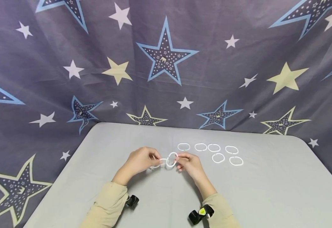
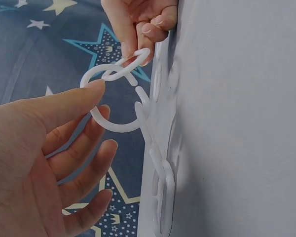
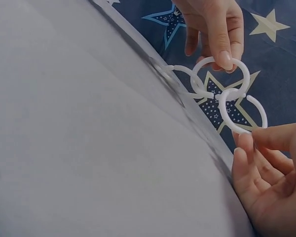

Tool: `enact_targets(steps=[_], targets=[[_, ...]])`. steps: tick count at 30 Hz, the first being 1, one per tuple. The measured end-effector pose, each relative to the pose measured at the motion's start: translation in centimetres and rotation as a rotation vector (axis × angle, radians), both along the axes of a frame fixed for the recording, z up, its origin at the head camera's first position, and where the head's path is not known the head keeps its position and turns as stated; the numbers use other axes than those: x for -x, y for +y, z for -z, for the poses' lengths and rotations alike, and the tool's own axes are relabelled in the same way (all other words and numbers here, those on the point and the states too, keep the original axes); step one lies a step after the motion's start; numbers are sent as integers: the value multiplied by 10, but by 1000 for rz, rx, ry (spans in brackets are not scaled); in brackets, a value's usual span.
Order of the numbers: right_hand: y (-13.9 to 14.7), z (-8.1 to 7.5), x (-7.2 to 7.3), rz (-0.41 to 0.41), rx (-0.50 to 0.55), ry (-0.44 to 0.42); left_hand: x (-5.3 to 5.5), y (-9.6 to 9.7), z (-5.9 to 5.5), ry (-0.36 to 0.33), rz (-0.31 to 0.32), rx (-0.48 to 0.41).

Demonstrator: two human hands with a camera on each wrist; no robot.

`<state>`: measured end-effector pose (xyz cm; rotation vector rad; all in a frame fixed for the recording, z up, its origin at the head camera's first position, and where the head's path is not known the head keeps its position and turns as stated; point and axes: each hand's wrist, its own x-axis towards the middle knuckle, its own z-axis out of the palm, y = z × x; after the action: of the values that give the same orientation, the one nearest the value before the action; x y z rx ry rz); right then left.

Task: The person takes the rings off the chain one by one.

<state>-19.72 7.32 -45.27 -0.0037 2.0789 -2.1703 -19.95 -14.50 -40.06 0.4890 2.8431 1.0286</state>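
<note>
The person's left hand (image 1: 143, 161) is pinching a white ring (image 3: 244, 74) between thumb and forefinger, while the other fingers are hanging loosely curved beneath. The right hand (image 1: 191, 164) is pinching a second white ring (image 3: 226, 111) by its far edge, thumb against fingers. The two rings are crossing each other between the hands, just above the tabletop (image 1: 262, 186); whether one is fully hooked through the other is hard to tell. Both are showing a small gap in their loop.

From the left-hand ring a chain of linked white rings (image 2: 168, 192) is trailing down toward the table. In the head view the left hand is standing in the way of this chain, covering most of it, so its length is not readable. Fingertips are also hiding short stretches of both held rings.

Beyond the right hand, toward the table's back right, six loose rings (image 1: 214, 144) are lying flat: four are forming a rough row, and two are sitting slightly nearer the person. They are resting well apart from the chain.

A dark star-printed cloth (image 1: 200, 79) is hanging behind the table and along its sides. Beige sleeves (image 1: 106, 202) are covering the forearms, and a black wrist camera (image 1: 132, 201) on the left and another camera (image 1: 195, 217) on the right are jutting inward over the table's near part.
</note>
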Motion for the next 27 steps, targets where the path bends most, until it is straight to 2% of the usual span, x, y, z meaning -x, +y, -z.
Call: enact_targets(steps=[8, 16, 22, 27], targets=[[-2, 0, -1, -43, -50, 19, 0, -2, 0, 18, -27, -11], [-3, -2, -2, -73, -81, 30, 2, -3, -1, 65, -41, -20], [-5, -3, -3, -89, -98, 26, 2, -4, -1, 60, -56, -27], [-7, -15, -9, -110, -102, 27, 3, -4, 0, 62, -57, -28]])
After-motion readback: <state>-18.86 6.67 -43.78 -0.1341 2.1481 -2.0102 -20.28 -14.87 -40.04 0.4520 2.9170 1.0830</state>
